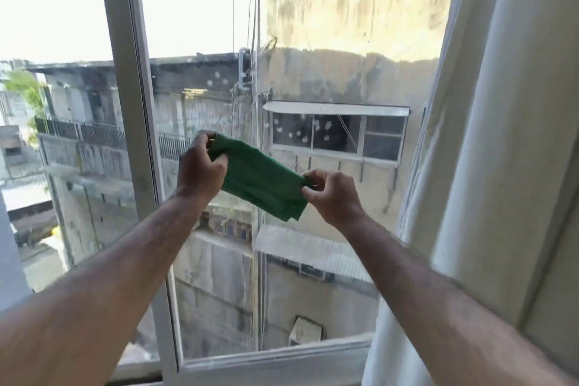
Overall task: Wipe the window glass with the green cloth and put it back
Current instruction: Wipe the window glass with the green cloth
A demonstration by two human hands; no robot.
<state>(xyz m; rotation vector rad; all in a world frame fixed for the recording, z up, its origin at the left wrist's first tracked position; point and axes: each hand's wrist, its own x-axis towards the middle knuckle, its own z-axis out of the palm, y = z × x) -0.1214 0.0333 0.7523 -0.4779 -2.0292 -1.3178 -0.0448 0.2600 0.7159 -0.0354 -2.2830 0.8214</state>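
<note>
Head view: left hand [200, 169] and right hand [329, 194] pinch the green cloth [261, 177] taut between their fingers, apparently short of the window glass [313, 56]; fold flat before wiping.

Curtain [501, 135]: cut off at top, right, bottom edges; green cloth [260, 178]: ends hidden inside left hand [200, 169] and right hand [332, 194]; window frame [131, 103]: base partly behind forearms.
</note>
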